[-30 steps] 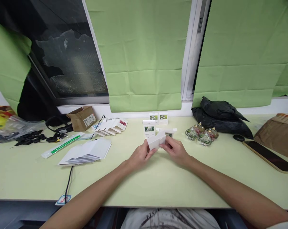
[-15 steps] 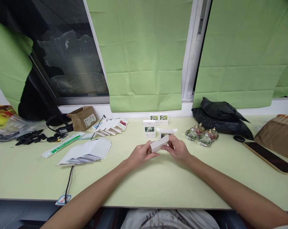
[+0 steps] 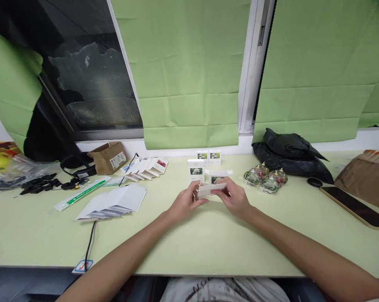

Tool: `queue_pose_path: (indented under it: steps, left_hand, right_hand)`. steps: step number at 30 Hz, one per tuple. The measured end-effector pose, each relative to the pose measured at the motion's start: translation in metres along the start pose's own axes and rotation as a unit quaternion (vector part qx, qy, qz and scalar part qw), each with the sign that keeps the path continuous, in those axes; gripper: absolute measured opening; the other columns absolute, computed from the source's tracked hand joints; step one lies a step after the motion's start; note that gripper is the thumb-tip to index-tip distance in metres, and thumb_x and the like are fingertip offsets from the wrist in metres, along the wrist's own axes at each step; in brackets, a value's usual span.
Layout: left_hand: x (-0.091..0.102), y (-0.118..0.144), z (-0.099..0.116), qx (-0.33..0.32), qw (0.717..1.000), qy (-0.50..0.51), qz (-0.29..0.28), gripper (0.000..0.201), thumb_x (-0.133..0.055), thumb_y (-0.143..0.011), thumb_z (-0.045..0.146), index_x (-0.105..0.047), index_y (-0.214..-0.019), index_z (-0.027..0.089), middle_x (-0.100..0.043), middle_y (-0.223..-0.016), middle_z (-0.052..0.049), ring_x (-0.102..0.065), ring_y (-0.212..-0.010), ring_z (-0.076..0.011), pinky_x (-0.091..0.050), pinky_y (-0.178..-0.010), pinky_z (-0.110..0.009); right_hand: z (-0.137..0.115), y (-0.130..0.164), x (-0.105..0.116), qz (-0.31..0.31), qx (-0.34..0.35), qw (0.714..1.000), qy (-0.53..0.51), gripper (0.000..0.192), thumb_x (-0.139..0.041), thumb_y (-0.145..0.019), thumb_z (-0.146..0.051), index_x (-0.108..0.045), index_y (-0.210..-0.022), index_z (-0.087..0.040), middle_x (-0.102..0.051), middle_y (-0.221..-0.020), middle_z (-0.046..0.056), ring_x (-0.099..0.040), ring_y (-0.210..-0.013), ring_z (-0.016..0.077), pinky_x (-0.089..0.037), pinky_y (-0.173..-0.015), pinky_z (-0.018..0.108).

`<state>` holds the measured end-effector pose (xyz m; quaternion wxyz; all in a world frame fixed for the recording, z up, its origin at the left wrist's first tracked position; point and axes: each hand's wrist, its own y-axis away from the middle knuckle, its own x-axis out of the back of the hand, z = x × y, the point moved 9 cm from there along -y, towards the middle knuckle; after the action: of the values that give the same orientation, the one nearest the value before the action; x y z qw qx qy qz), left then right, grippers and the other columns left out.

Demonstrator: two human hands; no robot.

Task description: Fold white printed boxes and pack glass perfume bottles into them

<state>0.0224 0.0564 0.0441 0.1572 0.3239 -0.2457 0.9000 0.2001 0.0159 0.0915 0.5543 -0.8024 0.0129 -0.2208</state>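
A small white folding carton is held over the pale green table, gripped at both ends. My left hand pinches its left end and my right hand holds its right end. Just behind it an open white box with a flower picture stands with its flaps up. Upright finished boxes stand behind that, with two more boxes near the wall.
A stack of flat white sheets and fanned flat cartons lie at the left, with a brown box, cables and a green-striped packet. Glass bottles, a black bag, a phone and a brown parcel lie at the right.
The white carton has been turned from a tilted position to roughly level between my hands. Both hands stayed near the same spot, shifting slightly.
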Motion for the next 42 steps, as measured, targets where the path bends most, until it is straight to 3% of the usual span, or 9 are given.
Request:
queue_pose_path:
  steps: [3,7,12,16,21,26,30,34,42]
  left_hand:
    - [0.003,-0.004,-0.007,-0.003,0.998,0.039,0.04,0.07,-0.073,-0.09,0.045,-0.034,-0.146,0.031,-0.063,-0.116,-0.004,-0.063,-0.085,-0.0168,-0.053,-0.072,-0.029]
    - [-0.002,-0.008,-0.016,-0.006,1.0,0.014,0.026,0.048,-0.066,-0.096,0.041,-0.045,-0.138,0.03,-0.057,-0.133,-0.008,-0.062,-0.102,-0.0197,-0.055,-0.08,-0.033]
    - [-0.011,-0.009,0.0,-0.077,0.995,-0.065,-0.026,0.032,-0.063,-0.099,0.038,-0.06,-0.129,0.03,-0.039,-0.16,-0.009,-0.044,-0.143,-0.0303,-0.047,-0.11,-0.047]
    - [-0.017,-0.009,0.011,-0.096,0.99,-0.083,-0.06,0.031,-0.057,-0.102,0.036,-0.064,-0.132,0.031,-0.033,-0.167,-0.008,-0.034,-0.152,-0.0319,-0.042,-0.116,-0.052]
    - [-0.018,-0.01,0.012,-0.102,0.991,-0.076,-0.049,0.032,-0.064,-0.098,0.035,-0.068,-0.13,0.032,-0.054,-0.15,-0.009,-0.034,-0.151,-0.0334,-0.041,-0.117,-0.054]
    - [-0.013,-0.009,0.009,-0.128,0.988,-0.08,-0.019,0.026,-0.063,-0.099,0.029,-0.073,-0.123,0.029,-0.057,-0.145,-0.01,-0.046,-0.14,-0.0311,-0.044,-0.115,-0.051]
    - [-0.004,-0.006,0.008,-0.175,0.977,-0.119,-0.003,0.039,-0.047,-0.101,0.01,-0.072,-0.125,0.028,-0.056,-0.143,-0.011,-0.05,-0.136,-0.0281,-0.05,-0.109,-0.049]
    - [0.005,-0.007,0.0,-0.204,0.965,-0.162,0.017,0.05,-0.043,-0.09,-0.005,-0.074,-0.116,0.024,-0.056,-0.146,-0.009,-0.043,-0.143,-0.0288,-0.05,-0.111,-0.053]
    - [0.008,-0.01,-0.015,-0.184,0.969,-0.166,0.022,0.049,-0.045,-0.081,-0.009,-0.077,-0.101,0.022,-0.052,-0.151,-0.007,-0.043,-0.144,-0.0282,-0.051,-0.112,-0.051]
  right_hand:
    - [-0.005,-0.002,0.018,0.074,0.03,0.997,-0.014,0.022,-0.07,-0.095,-0.018,-0.057,-0.11,-0.027,-0.068,-0.096,0.004,-0.068,-0.082,0.0196,-0.054,-0.064,0.031]
    - [0.001,-0.008,0.041,0.148,0.028,0.988,0.015,0.013,-0.065,-0.097,-0.02,-0.058,-0.106,-0.026,-0.067,-0.1,0.006,-0.067,-0.095,0.0237,-0.056,-0.082,0.041]
    - [0.043,-0.007,0.059,0.228,-0.118,0.966,0.028,0.013,-0.065,-0.098,-0.032,-0.055,-0.101,-0.023,-0.061,-0.097,0.004,-0.062,-0.093,0.0223,-0.051,-0.083,0.038]
    - [0.074,-0.001,0.055,0.252,-0.203,0.944,-0.063,0.025,-0.067,-0.098,-0.041,-0.052,-0.105,-0.023,-0.056,-0.096,0.003,-0.06,-0.09,0.0197,-0.053,-0.081,0.034]
    - [0.083,0.004,0.035,0.216,-0.218,0.944,-0.122,0.027,-0.064,-0.099,-0.044,-0.049,-0.105,-0.023,-0.055,-0.092,0.001,-0.06,-0.082,0.0171,-0.054,-0.07,0.029]
    - [0.064,0.007,0.023,0.16,-0.188,0.966,-0.08,0.02,-0.059,-0.102,-0.04,-0.048,-0.108,-0.024,-0.058,-0.092,0.002,-0.063,-0.082,0.0179,-0.054,-0.069,0.029]
    - [0.033,0.002,0.018,0.072,-0.06,0.996,0.01,0.01,-0.053,-0.105,-0.033,-0.052,-0.11,-0.025,-0.064,-0.102,0.008,-0.065,-0.093,0.0231,-0.055,-0.08,0.04]
    - [0.006,0.004,0.007,-0.026,0.096,0.994,0.043,0.016,-0.051,-0.104,-0.025,-0.051,-0.12,-0.027,-0.068,-0.11,0.011,-0.066,-0.097,0.0251,-0.056,-0.081,0.044]
    - [-0.002,0.005,-0.001,-0.073,0.136,0.983,0.102,0.038,-0.051,-0.1,-0.015,-0.05,-0.136,-0.028,-0.068,-0.1,0.009,-0.063,-0.085,0.0236,-0.054,-0.066,0.036]
